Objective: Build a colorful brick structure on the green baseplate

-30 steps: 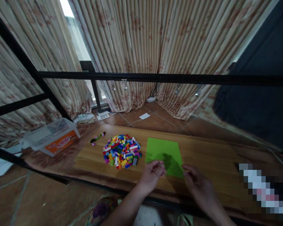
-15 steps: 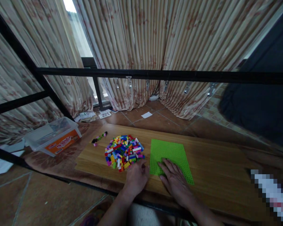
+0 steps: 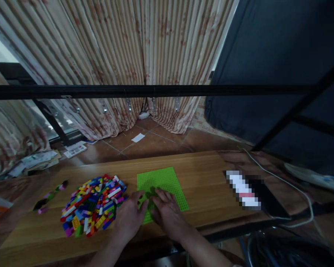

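Observation:
A green studded baseplate lies on the wooden table. To its left is a heap of several small coloured bricks. My left hand sits at the plate's near left edge, with its fingers pinched on a small green brick that rests on the plate. My right hand lies on the plate just beside it, fingers spread and slightly bent, fingertips touching the same spot. The hands cover the plate's near part.
A few loose dark and pink bricks lie left of the heap. A black metal bar crosses the view above the table. A dark flat device with a white cable lies at the right. Curtains hang behind.
The view has swung to the right. My left hand went to the brick heap and came back to the plate; my right hand stayed on the plate, and both hands now meet there.

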Tool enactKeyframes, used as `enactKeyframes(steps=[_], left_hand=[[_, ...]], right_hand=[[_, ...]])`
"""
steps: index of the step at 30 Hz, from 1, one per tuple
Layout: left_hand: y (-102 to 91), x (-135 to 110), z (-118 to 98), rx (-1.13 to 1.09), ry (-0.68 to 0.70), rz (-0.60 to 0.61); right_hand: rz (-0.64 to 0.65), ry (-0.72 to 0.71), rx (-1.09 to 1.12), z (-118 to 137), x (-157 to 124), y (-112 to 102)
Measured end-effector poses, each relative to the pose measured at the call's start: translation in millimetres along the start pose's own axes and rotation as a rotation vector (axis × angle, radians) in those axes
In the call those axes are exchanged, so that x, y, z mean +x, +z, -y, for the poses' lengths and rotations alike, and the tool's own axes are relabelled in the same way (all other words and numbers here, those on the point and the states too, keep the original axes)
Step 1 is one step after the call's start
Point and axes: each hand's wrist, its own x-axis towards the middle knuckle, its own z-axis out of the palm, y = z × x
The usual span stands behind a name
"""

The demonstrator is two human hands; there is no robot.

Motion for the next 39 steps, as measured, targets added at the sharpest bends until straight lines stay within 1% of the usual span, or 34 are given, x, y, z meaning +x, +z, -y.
enactKeyframes(steps=[2, 4, 7, 9, 11, 13, 17, 20, 25, 30, 36, 39], left_hand=[[7.0, 10.5, -7.1, -0.057, 0.035, -0.015], [14.1, 17.8, -8.4, -0.081, 0.075, -0.016], [22.2, 21.6, 0.9, -0.024, 0.125, -0.002], [24.9, 21.1, 10.2, 0.042, 0.15, -0.011], [25.8, 19.8, 17.9, 0.152, 0.184, -0.017], [26.3, 17.7, 22.6, 0.333, 0.207, -0.001], [27.8, 10.1, 24.6, 0.701, 0.233, 0.06], [28.9, 4.5, 22.0, 0.81, 0.242, 0.09], [29.7, -2.0, 14.9, 0.82, 0.212, 0.11], [28.3, -10.4, 9.3, 0.726, 0.176, 0.159], [19.7, -13.8, 1.1, 0.614, 0.102, 0.175], [14.2, -13.4, -3.0, 0.558, 0.095, 0.138]], right_hand=[[-0.054, 0.041, -0.006, -1.4, 7.9, -1.9], [-0.075, 0.1, -0.026, -4.0, 15.5, -2.1], [-0.055, 0.217, -0.061, -8.0, 23.1, 1.6], [-0.022, 0.269, -0.081, -9.3, 25.6, 5.2], [0.011, 0.293, -0.099, -9.2, 26.7, 7.7], [0.031, 0.301, -0.113, -8.3, 26.8, 7.9], [0.043, 0.306, -0.136, -7.0, 24.8, 4.4], [0.037, 0.304, -0.159, -7.0, 23.4, 3.4], [0.026, 0.293, -0.195, -6.1, 23.9, 4.8], [0.019, 0.273, -0.264, -10.4, 22.8, 10.4], [-0.066, 0.21, -0.335, -20.9, 23.2, 21.3], [-0.1, 0.208, -0.349, -21.8, 24.9, 22.6]])
